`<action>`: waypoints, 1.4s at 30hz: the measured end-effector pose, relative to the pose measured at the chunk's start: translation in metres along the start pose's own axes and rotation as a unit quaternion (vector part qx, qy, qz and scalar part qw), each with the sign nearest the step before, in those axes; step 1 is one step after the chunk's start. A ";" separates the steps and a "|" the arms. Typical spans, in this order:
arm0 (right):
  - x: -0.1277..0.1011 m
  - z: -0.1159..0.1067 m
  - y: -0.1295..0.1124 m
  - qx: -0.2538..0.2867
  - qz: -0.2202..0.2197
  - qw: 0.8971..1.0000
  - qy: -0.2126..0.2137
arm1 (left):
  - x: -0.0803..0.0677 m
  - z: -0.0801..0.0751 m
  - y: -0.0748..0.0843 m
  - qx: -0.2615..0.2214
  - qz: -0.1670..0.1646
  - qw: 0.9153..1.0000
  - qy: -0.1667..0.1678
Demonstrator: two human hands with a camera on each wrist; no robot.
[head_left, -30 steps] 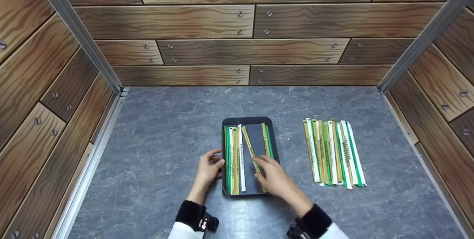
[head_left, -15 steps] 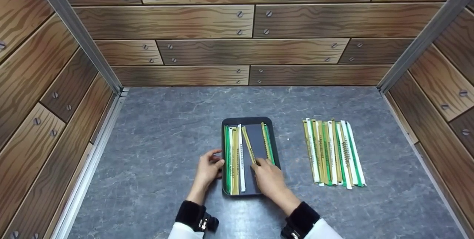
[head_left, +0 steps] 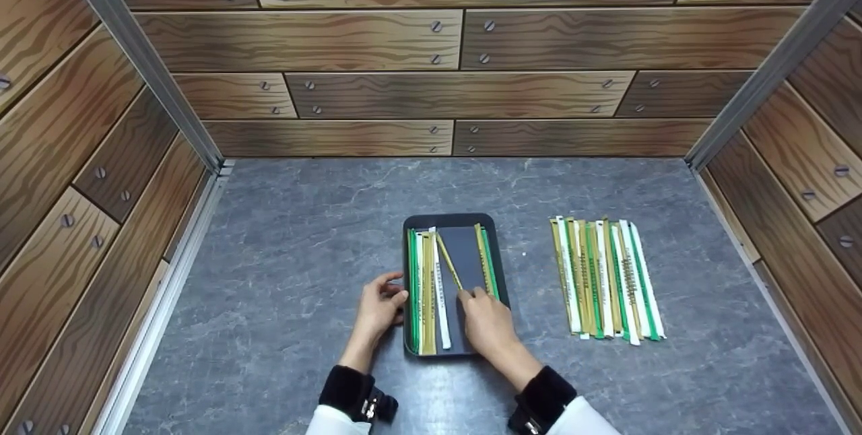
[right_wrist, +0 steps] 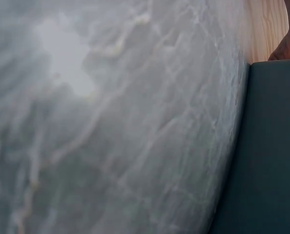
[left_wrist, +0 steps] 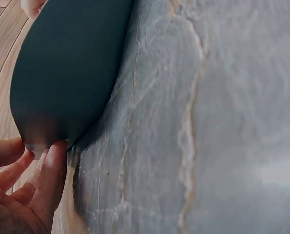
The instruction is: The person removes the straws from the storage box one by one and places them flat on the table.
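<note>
— From the left, how far along?
— Touching the tray (head_left: 452,219) with left fingers (head_left: 386,279), loosely curved. Just right of them, find a packed row of sticks (head_left: 427,287), apparently settled.
— Then?
— Pinching a slanted gold stick (head_left: 449,263) over the tray in right fingers (head_left: 473,299), not yet squared up. Right of them, see a narrower row (head_left: 481,252).
— Left to do?
— Maybe plenty, judging by the pile (head_left: 592,280) on the bench (head_left: 303,240), farther right of them.

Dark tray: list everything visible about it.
The dark tray is rectangular with rounded corners, raised walls and a matte, plastic-looking finish. It lies flat on the grey marbled surface, long sides running front to back. Slim sticks line both sides inside. The left hand touches its left wall; the right hand hides its near right corner.
</note>
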State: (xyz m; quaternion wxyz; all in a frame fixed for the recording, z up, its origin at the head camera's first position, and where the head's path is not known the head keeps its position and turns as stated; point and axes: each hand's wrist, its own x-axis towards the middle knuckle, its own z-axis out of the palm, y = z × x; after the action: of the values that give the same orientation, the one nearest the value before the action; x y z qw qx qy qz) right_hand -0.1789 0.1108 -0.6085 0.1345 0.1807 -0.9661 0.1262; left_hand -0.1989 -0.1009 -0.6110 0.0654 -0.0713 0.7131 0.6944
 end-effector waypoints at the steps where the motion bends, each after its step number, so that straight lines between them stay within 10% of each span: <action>1: 0.000 0.000 0.000 0.006 0.002 1.000 -0.001 | 0.000 0.000 0.000 0.000 -0.001 1.000 0.000; 21: -0.001 -0.042 0.012 0.221 0.100 0.968 -0.065 | 0.001 0.000 0.001 0.008 -0.006 1.000 0.001; 42: -0.027 -0.065 0.096 0.227 0.220 0.948 0.038 | 0.000 -0.001 0.002 0.011 -0.002 1.000 0.000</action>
State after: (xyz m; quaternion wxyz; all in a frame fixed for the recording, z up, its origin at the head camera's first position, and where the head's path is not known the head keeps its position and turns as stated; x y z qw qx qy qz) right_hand -0.1772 0.2249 -0.5750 0.0950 -0.0160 -0.9220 0.3749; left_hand -0.1989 -0.1017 -0.6093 0.0675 -0.0717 0.7204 0.6865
